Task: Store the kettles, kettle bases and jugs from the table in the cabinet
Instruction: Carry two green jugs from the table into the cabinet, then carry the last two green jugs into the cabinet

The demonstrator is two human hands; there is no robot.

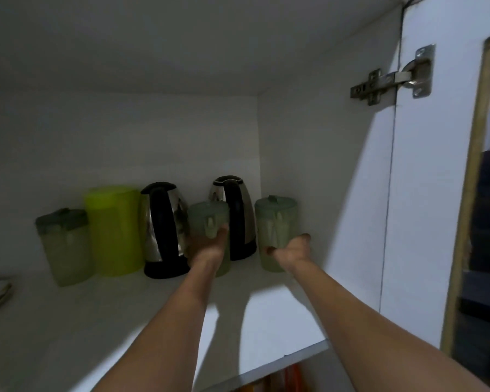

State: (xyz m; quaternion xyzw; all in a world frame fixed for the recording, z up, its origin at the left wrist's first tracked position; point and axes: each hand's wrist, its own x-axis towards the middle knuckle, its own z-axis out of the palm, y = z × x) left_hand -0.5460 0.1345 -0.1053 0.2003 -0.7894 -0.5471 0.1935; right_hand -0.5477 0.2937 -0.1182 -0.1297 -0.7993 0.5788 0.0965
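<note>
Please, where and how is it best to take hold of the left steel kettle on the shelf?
Probably by its black handle, coming straight in from the open front of the shelf. The kettle stands upright with the handle turned toward the viewer. The lime jug on its left and the pale jug on its right leave the sides little room.

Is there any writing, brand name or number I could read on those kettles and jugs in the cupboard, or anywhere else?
No readable text anywhere in this view.
Left kettle and right kettle: no brand or label shows, only reflections.
Pale jugs in the left hand and right hand, and the bright green jug: plain, and blurred.
Door hinge: any stamped marks are too small to read.
</note>
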